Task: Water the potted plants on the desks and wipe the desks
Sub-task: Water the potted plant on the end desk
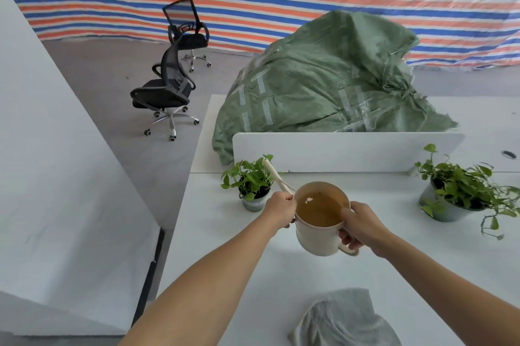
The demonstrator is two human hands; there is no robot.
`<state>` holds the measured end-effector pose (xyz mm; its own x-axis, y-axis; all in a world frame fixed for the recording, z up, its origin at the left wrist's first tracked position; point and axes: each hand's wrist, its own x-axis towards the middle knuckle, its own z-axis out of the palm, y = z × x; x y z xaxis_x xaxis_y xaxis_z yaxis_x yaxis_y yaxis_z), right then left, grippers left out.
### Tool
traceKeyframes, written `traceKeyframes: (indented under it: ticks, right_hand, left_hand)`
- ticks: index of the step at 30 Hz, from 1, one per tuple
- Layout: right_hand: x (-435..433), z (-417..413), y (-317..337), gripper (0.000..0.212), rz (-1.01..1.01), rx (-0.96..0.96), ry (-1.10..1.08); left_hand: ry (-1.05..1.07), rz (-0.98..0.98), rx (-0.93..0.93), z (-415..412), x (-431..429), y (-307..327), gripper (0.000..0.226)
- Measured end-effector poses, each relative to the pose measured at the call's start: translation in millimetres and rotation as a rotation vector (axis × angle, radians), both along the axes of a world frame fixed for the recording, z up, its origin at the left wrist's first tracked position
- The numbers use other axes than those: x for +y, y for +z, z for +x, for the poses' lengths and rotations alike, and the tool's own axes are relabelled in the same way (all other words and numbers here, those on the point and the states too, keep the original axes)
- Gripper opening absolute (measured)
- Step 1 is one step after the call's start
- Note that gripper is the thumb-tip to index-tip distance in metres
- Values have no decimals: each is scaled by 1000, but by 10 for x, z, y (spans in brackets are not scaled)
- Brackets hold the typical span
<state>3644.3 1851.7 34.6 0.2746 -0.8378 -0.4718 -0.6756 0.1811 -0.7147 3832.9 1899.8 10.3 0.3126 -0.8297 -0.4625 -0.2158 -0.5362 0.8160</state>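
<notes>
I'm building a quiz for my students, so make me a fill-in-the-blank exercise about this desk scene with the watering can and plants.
1. The right hand grips the watering can by its ____.
2. The left hand holds the spout, aimed at the small potted plant; the large potted plant stands to the person's ____.
3. The grey cloth lies on the desk, touched by ____ hand.
4. Behind the divider lies a ____ sack.

Missing words: handle; right; neither; green.

Two plants (249, 182) (461, 191), two chairs (161, 95) (187, 33), one can (318, 238), one cloth (346, 320), possibly one sack (323, 78)
</notes>
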Motion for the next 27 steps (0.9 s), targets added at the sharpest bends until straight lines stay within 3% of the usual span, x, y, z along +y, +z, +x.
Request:
traceKeyframes:
  ticks: [27]
  right_hand:
    - [-27,189,197,26,-2,119,-6]
  left_hand:
    - [-42,44,127,208,-102,-61,32]
